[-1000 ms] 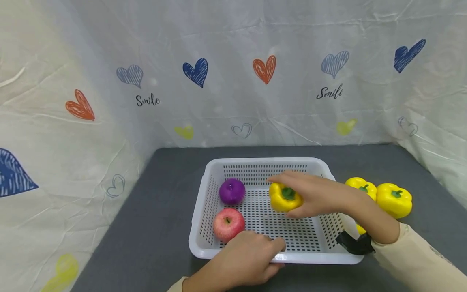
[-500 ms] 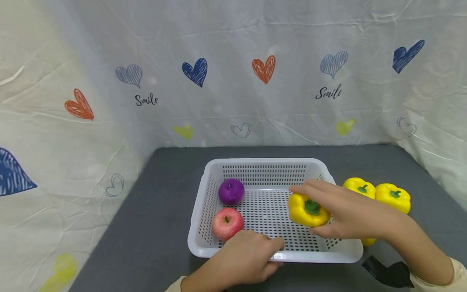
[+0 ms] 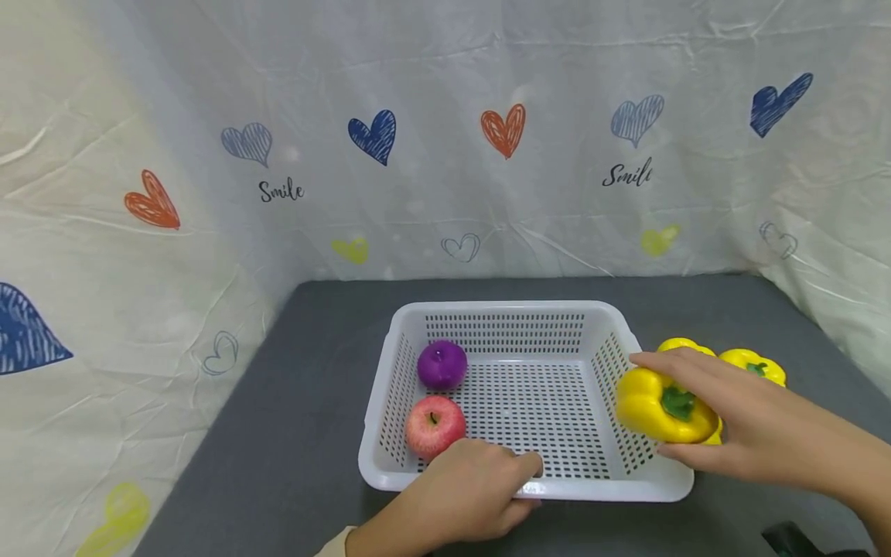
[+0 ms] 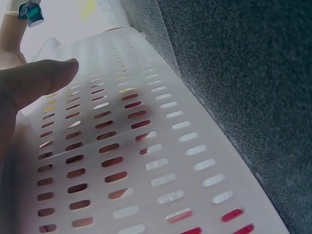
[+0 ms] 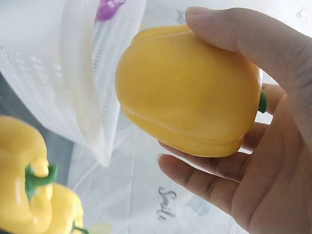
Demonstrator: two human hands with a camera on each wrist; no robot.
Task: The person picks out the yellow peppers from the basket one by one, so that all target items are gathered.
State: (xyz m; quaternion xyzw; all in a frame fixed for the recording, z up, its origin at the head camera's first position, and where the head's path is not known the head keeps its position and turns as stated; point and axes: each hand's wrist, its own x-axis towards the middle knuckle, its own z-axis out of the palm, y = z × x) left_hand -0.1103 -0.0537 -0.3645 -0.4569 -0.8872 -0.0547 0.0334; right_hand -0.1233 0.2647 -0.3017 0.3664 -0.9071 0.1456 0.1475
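Observation:
My right hand (image 3: 745,418) grips a yellow bell pepper (image 3: 661,406) over the right rim of the white plastic basket (image 3: 487,490). In the right wrist view the bell pepper (image 5: 190,92) sits between thumb and fingers, its green stem toward the palm. My left hand (image 3: 473,487) holds the basket's front rim, thumb on the inner side. The left wrist view shows the thumb (image 4: 48,80) against the slotted basket wall (image 4: 161,165). Inside the basket, on its left side, lie a purple round vegetable or fruit (image 3: 442,365) and a red apple (image 3: 435,427).
More yellow bell peppers (image 3: 755,363) stand on the dark grey table (image 3: 292,433) right of the basket, partly hidden by the right hand. A white curtain (image 3: 418,201) printed with hearts hangs behind and at the left. Something black (image 3: 793,538) shows by the right wrist.
My right hand has carried the yellow bell pepper rightward, from above the middle of the basket to its right rim. The left hand, apple and purple item have stayed put.

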